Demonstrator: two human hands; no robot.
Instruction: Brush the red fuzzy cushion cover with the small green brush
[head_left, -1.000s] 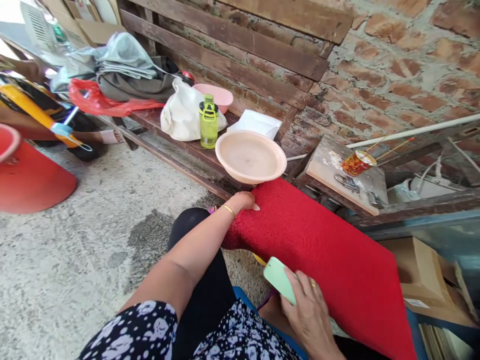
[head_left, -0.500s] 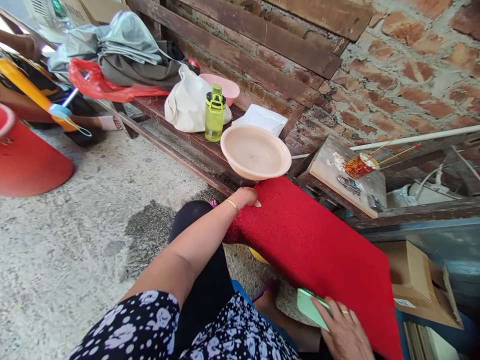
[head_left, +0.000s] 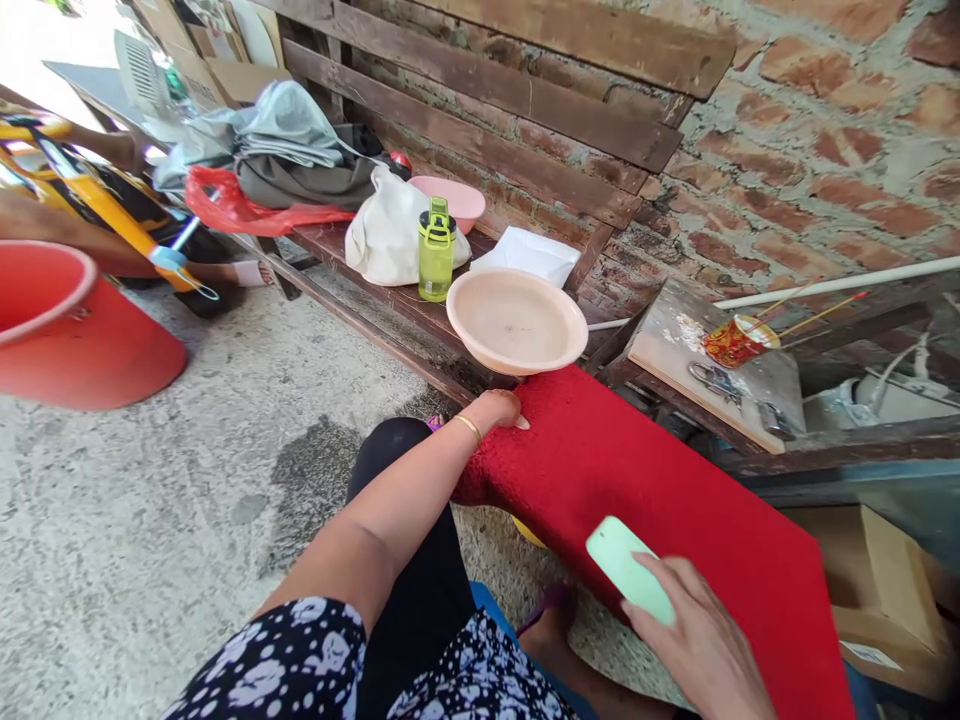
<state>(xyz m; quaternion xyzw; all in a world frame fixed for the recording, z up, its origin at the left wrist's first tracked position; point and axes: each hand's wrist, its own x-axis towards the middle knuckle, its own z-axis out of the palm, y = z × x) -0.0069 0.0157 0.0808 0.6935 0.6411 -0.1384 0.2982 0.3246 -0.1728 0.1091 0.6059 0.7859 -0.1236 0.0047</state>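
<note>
A red cloth (head_left: pixel 660 490), dark and wet-looking in places, lies along the bench in front of me. At its far left edge my left hand (head_left: pixel 501 408) is closed on the cloth, its fingertips partly hidden. My right hand (head_left: pixel 697 620) holds a mint-green brush (head_left: pixel 631 568) above the cloth's near side. Its smooth oblong back with a small hole faces up; any bristles are hidden below. Just beyond my left hand, a pale pink basin (head_left: pixel 517 320) with cloudy water stands at the cloth's far end.
On the bench are a green bottle (head_left: pixel 436 250), a white bag (head_left: pixel 386 230) and a pink bowl (head_left: pixel 456 200). A red bucket (head_left: pixel 90 340) stands at left, near another person's leg (head_left: pixel 225 272). To the right are a small wooden table (head_left: pixel 675 340) and a cardboard box (head_left: pixel 885 600).
My right hand has lifted and tilted the brush, so its back now faces me. My left hand stays on the cloth's edge. The view has shifted slightly.
</note>
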